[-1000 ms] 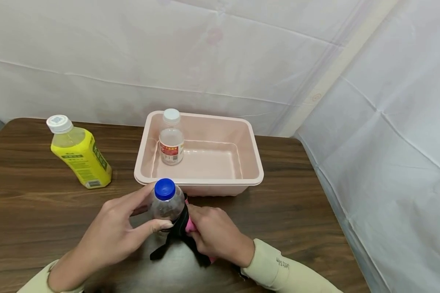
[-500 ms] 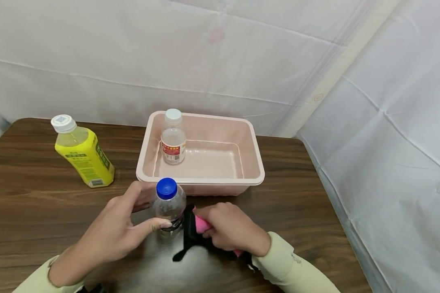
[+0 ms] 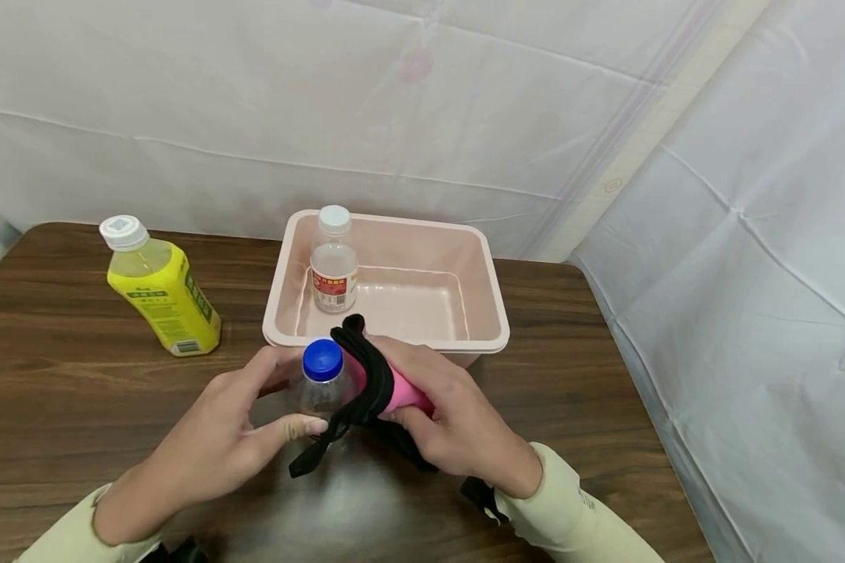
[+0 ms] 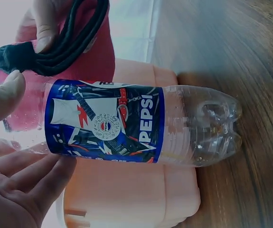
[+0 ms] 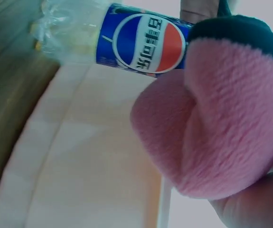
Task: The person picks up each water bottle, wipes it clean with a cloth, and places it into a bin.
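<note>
A clear plastic Pepsi bottle [image 3: 322, 361] with a blue cap stands on the table in front of the pink basin. My left hand [image 3: 228, 438] grips its upper part, thumb at the near side and fingers behind. The blue label [image 4: 103, 123] shows in the left wrist view. In my right hand [image 3: 454, 410] is a bunched pink fleecy cloth [image 5: 236, 118] with black edging and black straps [image 3: 373, 383]. This cloth lies up against the bottle's right side near the shoulder, and one strap crosses in front of the bottle.
Behind the bottle sits the pink basin [image 3: 496, 313], holding a clear bottle [image 3: 334, 274] with a white cap and red label. A yellow-labelled bottle [image 3: 165, 297] stands at the left on the wooden table [image 3: 577, 383]. White sheeting [image 3: 253, 86] hangs behind.
My right hand drew the cloth down and to the right off the bottle, then brought it back up against the bottle's upper right side. The left hand has stayed around the bottle.
</note>
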Demonstrator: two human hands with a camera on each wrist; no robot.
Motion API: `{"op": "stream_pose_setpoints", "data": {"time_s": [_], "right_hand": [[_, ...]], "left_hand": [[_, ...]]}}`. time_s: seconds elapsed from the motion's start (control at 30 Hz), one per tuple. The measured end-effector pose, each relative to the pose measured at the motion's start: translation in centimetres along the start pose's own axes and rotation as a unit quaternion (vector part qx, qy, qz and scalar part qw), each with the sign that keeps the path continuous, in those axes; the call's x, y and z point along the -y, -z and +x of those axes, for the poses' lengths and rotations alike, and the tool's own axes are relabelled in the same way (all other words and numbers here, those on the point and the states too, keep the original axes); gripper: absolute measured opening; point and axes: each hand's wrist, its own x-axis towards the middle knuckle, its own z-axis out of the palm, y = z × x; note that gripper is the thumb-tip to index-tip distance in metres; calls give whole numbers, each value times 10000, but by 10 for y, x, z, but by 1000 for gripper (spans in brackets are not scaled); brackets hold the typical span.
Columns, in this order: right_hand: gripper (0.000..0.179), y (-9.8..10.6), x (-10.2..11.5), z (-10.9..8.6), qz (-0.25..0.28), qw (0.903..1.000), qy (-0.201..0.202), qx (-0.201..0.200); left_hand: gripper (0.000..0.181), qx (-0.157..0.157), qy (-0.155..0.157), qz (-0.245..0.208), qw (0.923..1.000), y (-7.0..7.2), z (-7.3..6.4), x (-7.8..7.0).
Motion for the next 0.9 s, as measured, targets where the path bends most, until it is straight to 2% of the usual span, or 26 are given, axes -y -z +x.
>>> {"op": "stream_pose_setpoints", "data": {"time_s": [0.17,0.3,0.37,0.43,0.63,0.9], "right_hand": [[76,1,2,10,-233,9986,294,368],[81,0,4,12,-449,9976,171,506],[83,-2,5,11,-540,9972,101,513],[85,-5,4,10,-608,9969,99,491],[83,-16,0,6,-767,9962,169,384],[76,-29,-13,-2,-616,9976,87,318]], "left_hand": [[82,-165,-226,303,9991,-2,-2,2],[85,-56,-64,427,9991,-3,-4,-2],[85,-18,83,411,9991,-4,-3,-5],[82,-144,83,422,9990,-7,-2,-7],[74,-719,-224,436,9962,-13,0,-8],[78,-724,-200,349,9966,-12,-3,-8]]}}
